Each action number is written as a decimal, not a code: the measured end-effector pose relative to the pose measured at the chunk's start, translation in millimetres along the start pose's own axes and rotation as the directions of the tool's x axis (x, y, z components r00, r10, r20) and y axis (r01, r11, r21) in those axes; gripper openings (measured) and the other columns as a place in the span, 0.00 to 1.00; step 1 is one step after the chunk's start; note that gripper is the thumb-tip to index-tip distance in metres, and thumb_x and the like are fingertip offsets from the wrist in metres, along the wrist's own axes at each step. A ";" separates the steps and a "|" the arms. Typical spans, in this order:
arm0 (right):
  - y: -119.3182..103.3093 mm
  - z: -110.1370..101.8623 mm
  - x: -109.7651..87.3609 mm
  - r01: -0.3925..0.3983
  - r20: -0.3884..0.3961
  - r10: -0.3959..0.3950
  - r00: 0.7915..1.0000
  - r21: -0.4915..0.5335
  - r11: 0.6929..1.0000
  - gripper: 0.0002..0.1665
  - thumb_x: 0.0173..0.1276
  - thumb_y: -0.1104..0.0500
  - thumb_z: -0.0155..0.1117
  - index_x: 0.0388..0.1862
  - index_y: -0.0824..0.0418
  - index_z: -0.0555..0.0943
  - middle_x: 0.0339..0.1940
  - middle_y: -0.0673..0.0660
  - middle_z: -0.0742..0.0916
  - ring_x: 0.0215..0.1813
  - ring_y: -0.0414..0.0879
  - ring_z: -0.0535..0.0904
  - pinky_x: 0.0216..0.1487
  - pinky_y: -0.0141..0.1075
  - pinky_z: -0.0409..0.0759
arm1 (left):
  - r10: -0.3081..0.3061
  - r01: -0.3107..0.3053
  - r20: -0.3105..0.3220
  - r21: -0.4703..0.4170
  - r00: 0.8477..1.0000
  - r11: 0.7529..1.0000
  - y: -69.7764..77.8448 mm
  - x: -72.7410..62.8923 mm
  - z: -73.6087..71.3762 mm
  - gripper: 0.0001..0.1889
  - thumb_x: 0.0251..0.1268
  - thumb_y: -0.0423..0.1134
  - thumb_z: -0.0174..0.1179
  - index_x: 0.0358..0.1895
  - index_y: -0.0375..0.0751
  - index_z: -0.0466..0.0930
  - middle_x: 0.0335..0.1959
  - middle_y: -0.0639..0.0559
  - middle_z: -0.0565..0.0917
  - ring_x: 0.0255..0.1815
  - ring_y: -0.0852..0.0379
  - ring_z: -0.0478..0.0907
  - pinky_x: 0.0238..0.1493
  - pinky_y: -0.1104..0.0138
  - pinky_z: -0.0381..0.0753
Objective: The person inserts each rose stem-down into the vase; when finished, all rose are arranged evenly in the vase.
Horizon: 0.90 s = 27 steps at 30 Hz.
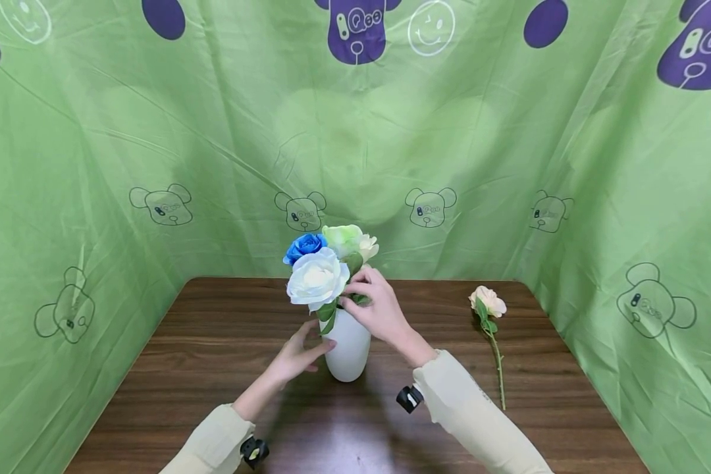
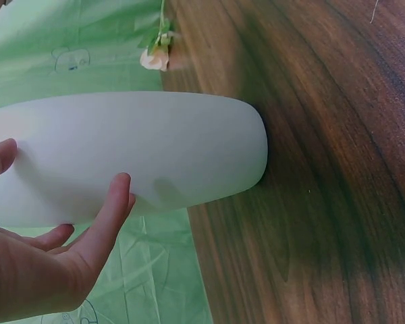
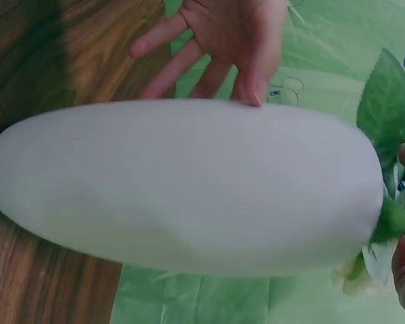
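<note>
A tall white vase (image 1: 347, 345) stands upright on the table, holding several flowers. Among them are a blue rose (image 1: 305, 247), a large pale blue-white flower (image 1: 318, 278), a light green flower (image 1: 342, 240) and a cream flower (image 1: 368, 247). My left hand (image 1: 296, 355) touches the vase's left side, fingers spread and relaxed; in the left wrist view its fingertips lie against the white wall (image 2: 169, 148). At the vase mouth, my right hand (image 1: 379, 306) pinches a flower stem among green leaves (image 3: 393, 219); which flower it belongs to I cannot tell.
To the right, a single pale pink flower (image 1: 488, 301) with a long green stem lies on the brown wooden table (image 1: 213, 336). Green printed cloth (image 1: 243, 151) hangs behind and along both sides of the table.
</note>
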State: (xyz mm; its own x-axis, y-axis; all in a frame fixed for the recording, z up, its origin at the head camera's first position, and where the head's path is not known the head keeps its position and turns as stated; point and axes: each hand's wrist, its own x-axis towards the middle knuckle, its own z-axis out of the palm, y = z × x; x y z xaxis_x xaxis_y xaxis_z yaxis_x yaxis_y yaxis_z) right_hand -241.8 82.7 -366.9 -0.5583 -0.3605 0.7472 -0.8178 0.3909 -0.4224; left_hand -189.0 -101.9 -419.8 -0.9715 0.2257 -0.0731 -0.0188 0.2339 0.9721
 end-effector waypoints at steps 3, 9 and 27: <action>5.0 -8.8 -3.4 -0.070 -0.029 0.071 0.997 0.042 0.997 0.05 0.53 0.63 0.66 0.31 0.59 0.84 0.32 0.47 0.77 0.34 0.42 0.69 0.31 0.31 0.70 | 0.007 -0.007 -0.010 0.002 1.000 1.000 -0.2 -0.1 0.8 0.30 0.57 0.41 0.60 0.61 0.35 0.59 0.53 0.35 0.67 0.45 0.42 0.72 0.28 0.59 0.79; 9.6 -35.4 -16.2 -0.278 -0.093 0.286 0.954 0.089 0.957 0.07 0.53 0.65 0.66 0.33 0.62 0.83 0.35 0.53 0.79 0.36 0.49 0.74 0.33 0.37 0.75 | 0.010 -0.010 -0.021 0.013 1.000 1.000 -0.7 0.2 1.6 0.30 0.57 0.41 0.60 0.61 0.34 0.59 0.53 0.34 0.67 0.44 0.43 0.72 0.27 0.59 0.79; 177.8 -86.4 -142.4 -0.582 -0.227 0.635 0.738 0.259 0.770 0.14 0.56 0.55 0.65 0.41 0.57 0.82 0.38 0.53 0.82 0.40 0.43 0.73 0.35 0.32 0.70 | 0.005 -0.005 -0.017 0.011 1.000 1.000 -0.4 -0.5 0.8 0.30 0.57 0.41 0.60 0.61 0.35 0.59 0.55 0.33 0.65 0.44 0.42 0.72 0.27 0.59 0.79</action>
State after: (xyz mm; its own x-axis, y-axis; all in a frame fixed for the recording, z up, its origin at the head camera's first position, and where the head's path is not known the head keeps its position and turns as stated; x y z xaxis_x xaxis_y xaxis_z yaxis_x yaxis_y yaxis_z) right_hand -295.6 276.8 -504.1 -0.8997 0.1744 0.4001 -0.3410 0.2913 -0.8938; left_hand -188.3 -101.4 -420.4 -0.9755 0.2106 -0.0643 -0.0114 0.2431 0.9699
